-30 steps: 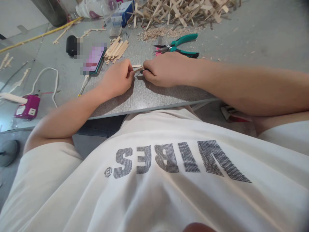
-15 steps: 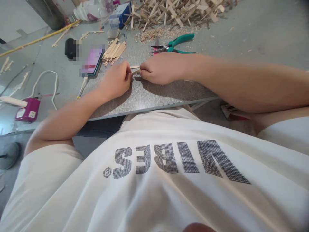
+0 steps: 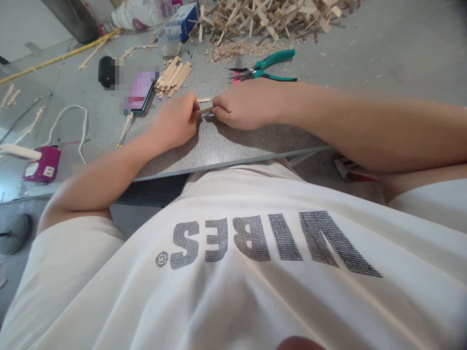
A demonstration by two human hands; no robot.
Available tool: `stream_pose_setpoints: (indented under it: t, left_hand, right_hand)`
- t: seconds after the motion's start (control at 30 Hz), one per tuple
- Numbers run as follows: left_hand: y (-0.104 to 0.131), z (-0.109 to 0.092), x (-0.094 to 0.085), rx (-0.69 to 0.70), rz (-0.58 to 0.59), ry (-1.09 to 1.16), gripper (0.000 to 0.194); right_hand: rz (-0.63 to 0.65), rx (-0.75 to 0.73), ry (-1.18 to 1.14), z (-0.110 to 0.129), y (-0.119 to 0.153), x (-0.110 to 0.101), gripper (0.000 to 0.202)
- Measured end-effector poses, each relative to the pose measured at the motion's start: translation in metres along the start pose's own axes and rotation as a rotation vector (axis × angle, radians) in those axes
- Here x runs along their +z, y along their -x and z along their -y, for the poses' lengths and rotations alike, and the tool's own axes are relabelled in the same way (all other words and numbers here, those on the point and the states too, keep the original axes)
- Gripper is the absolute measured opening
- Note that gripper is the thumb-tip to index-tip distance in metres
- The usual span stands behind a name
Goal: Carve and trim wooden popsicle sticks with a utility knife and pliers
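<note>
Between my two hands a thin wooden craft stick is pinched, one end in each hand, just above the grey tabletop. My left hand is closed on its left end. My right hand is closed on the other end, and its fingers hide that part. Behind the gap lies another craft stick. A pile of craft sticks rests beyond my left hand. Pliers with green handles lie beyond my right hand, near a small pink piece.
A heap of crossed sticks and wood shavings spread at the back. A phone on a cable, a black case, a blue box and a purple socket block stand left. The table's near edge runs before my body.
Both hands hold the stick almost as before, with hardly any movement. The view has shifted very slightly.
</note>
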State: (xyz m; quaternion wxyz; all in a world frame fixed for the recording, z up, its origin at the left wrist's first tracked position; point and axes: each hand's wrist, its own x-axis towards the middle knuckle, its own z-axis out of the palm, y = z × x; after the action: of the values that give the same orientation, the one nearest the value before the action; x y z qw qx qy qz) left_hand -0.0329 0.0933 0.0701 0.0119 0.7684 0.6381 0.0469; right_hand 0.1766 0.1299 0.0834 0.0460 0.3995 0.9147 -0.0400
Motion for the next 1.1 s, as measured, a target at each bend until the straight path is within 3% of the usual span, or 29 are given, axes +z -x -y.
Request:
stream_pose_setpoints:
  t: [0.33, 0.57, 0.73, 1.0, 1.1]
  left_hand:
    - [-0.001, 0.001, 0.002, 0.046, -0.014, 0.034, 0.021]
    - [0.001, -0.006, 0.000, 0.019, 0.000, 0.064, 0.017]
    - [-0.005, 0.004, 0.003, 0.007, -0.047, 0.129, 0.013]
    - [-0.006, 0.004, -0.001, -0.057, -0.140, 0.303, 0.019]
    - [0.001, -0.002, -0.004, -0.085, -0.151, 0.348, 0.021]
  right_hand:
    - [-0.092, 0.020, -0.078, -0.004, 0.000, 0.006, 0.042]
    - [-0.110, 0.056, -0.075, -0.003, 0.001, 0.012, 0.040]
    - [-0.080, 0.042, -0.163, -0.007, 0.002, 0.008, 0.042]
    - [-0.109, 0.050, -0.464, -0.010, 0.005, -0.009, 0.050]
    - [-0.092, 0.048, -0.727, -0.003, 0.010, -0.012, 0.055]
